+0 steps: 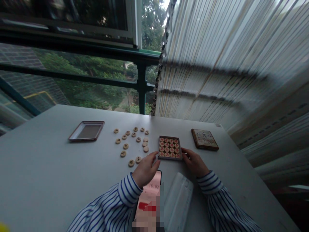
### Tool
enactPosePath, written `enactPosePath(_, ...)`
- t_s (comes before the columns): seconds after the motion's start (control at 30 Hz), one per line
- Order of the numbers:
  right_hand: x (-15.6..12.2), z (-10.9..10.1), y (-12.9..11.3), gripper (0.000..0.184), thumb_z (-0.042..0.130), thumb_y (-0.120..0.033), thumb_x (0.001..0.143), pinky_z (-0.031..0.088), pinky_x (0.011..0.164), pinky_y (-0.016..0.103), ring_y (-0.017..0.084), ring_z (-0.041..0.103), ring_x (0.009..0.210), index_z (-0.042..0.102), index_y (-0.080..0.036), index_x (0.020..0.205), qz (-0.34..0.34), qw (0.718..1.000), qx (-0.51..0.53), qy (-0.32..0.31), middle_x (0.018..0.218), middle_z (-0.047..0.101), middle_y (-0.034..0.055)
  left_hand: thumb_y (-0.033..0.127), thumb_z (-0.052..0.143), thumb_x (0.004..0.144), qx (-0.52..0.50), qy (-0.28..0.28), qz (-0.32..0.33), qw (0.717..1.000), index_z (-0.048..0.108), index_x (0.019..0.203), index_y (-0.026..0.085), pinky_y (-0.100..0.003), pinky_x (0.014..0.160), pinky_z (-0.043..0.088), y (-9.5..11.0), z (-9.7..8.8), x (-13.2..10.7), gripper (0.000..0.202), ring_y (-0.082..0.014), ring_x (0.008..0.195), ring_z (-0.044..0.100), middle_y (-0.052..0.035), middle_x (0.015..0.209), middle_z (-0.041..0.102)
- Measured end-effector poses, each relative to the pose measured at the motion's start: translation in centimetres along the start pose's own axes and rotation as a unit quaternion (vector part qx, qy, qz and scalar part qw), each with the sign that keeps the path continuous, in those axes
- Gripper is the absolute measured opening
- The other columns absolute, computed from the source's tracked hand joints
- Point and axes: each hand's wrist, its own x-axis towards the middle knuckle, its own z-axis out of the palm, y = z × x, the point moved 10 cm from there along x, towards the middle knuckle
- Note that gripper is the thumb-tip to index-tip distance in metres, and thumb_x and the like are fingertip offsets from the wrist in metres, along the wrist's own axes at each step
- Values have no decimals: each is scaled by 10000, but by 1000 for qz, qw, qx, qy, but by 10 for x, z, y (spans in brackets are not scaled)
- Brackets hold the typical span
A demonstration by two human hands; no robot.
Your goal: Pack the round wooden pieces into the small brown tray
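A small square box (170,158) lies on the table, filled with rows of round wooden xiangqi pieces (172,150) marked in red characters. My right hand (194,163) has its fingertips closed against the box's right side. At the box's front left corner is my left hand (146,169), thumb apart from the fingers and nothing visible in it; whether its fingertips touch the box I cannot tell. Left of the box, several loose xiangqi pieces (126,146) with dark characters are scattered. A few others (145,149) show plain faces.
An open, shallow tray-like lid or box (87,131) sits at the far left. To the right rests a closed box with a patterned lid (205,139). A lit phone (151,193) and a whitish translucent case (178,196) lie close to me. Beyond the white table (60,167) hangs a striped curtain (193,38).
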Motion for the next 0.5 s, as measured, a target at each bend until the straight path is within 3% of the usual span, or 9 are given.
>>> enactPosePath(0.5, 3, 6, -5, 335, 394, -207, 799, 458, 800, 296, 160, 576, 925, 534, -153, 1099, -6, 1000, 24, -6, 1051, 609, 81, 278, 419, 805, -13, 2, 18, 1000, 457, 1172, 139, -322, 914, 393, 0, 2, -2, 395, -172, 1044, 517, -95, 1148, 557)
